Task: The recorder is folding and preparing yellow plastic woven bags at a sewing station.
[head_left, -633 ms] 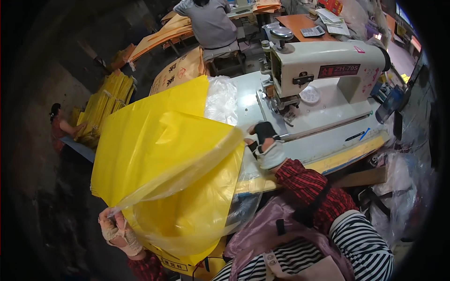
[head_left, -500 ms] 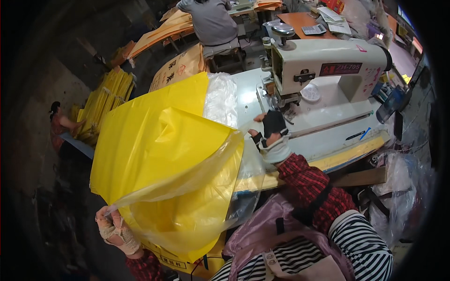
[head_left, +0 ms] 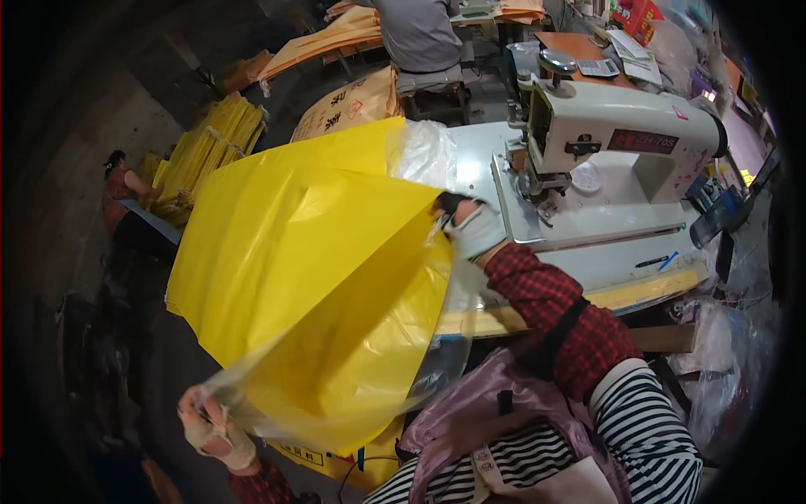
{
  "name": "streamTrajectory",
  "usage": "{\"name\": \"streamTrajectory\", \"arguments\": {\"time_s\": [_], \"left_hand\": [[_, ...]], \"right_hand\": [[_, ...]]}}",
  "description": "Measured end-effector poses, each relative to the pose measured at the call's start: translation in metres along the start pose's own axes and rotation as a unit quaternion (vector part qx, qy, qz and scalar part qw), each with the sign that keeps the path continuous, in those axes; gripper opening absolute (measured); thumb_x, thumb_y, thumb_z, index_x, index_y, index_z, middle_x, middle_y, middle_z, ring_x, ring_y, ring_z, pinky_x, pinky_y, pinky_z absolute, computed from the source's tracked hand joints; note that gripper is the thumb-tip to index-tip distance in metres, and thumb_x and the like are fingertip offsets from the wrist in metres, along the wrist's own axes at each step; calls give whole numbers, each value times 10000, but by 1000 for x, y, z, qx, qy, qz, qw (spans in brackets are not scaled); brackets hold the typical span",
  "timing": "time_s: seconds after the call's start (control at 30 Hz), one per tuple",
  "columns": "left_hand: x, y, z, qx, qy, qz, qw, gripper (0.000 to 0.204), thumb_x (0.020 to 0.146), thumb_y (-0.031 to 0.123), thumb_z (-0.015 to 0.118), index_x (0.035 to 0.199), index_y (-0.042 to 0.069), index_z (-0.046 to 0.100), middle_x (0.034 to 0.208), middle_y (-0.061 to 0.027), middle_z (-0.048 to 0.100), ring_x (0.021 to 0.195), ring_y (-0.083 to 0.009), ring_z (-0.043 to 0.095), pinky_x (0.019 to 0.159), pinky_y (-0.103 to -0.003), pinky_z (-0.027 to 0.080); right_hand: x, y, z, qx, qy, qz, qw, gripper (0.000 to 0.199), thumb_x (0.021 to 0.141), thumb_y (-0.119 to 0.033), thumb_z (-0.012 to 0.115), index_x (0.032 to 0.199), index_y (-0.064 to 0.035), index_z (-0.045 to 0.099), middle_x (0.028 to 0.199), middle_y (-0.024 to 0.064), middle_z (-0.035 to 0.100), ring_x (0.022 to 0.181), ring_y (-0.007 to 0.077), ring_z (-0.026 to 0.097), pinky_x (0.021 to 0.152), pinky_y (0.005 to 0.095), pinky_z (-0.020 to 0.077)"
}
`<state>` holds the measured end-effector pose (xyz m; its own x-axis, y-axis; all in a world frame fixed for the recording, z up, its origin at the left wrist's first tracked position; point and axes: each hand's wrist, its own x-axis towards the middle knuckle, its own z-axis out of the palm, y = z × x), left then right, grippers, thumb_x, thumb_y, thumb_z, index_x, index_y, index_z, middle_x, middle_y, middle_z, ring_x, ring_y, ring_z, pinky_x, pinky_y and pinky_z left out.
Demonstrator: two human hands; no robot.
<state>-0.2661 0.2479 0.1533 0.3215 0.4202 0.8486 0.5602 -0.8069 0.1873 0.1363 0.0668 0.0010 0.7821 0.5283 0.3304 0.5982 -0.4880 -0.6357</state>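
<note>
**A:** What does the worker hold?

**B:** A large yellow bag (head_left: 285, 252) with a clear plastic liner (head_left: 437, 336) over its open end, stretched in the air between both hands, to the left of the sewing counter (head_left: 604, 269). The bag spreads in a broad sheet from the worker's lap toward the counter's far left corner.

**A:** And the hands?

**B:** The left hand (head_left: 210, 428), wrapped in a pale glove or bandage, is low at the lower left, fingers pinched shut on the liner's corner. The right hand (head_left: 470, 227), in a light glove with a dark cuff, is raised near the counter's near edge, closed on the upper rim of bag and liner. The red plaid sleeve (head_left: 554, 311) runs back from it to a striped top.

**A:** What lies around them?

**B:** A white industrial sewing machine (head_left: 621, 139) stands on the counter just right of the right hand, with a pen (head_left: 653, 261) lying near the front edge. A bunch of crumpled clear plastic (head_left: 424, 151) rests behind the bag. Farther back, another person in a grey shirt (head_left: 420, 34) sits on a stool, facing away. A tan printed sack (head_left: 348, 105) stands beside that person, and stacks of yellow bags (head_left: 201, 155) lie on the floor at the left.
</note>
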Motion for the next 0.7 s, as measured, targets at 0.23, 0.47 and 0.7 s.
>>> {"name": "streamTrajectory", "arguments": {"time_s": [0.23, 0.47, 0.7], "left_hand": [[-62, -23, -33, 37, -121, -52, 991, 103, 866, 112, 544, 870, 24, 596, 722, -111, 573, 603, -254, 558, 561, -349, 438], [-54, -45, -90, 219, -220, 35, 950, 100, 798, 59, 554, 893, 47, 584, 662, -92, 511, 621, -291, 534, 570, -381, 435], [-89, 62, 1, -270, -288, -244, 886, 287, 846, 201, 556, 1062, 13, 571, 1031, -121, 603, 976, -263, 570, 845, -415, 459]], "right_hand": [[54, -44, -48, 4, 184, -142, 973, 261, 754, -139, 643, 959, -49, 508, 891, 176, 563, 855, 340, 563, 717, 387, 449], [82, -104, -45, -158, 23, -387, 908, 232, 772, -228, 596, 975, -127, 643, 974, 124, 623, 898, 311, 599, 730, 400, 476], [33, -125, -44, -137, -27, -209, 968, 164, 771, -221, 560, 831, -72, 589, 738, 156, 595, 696, 333, 596, 610, 431, 461]]}}
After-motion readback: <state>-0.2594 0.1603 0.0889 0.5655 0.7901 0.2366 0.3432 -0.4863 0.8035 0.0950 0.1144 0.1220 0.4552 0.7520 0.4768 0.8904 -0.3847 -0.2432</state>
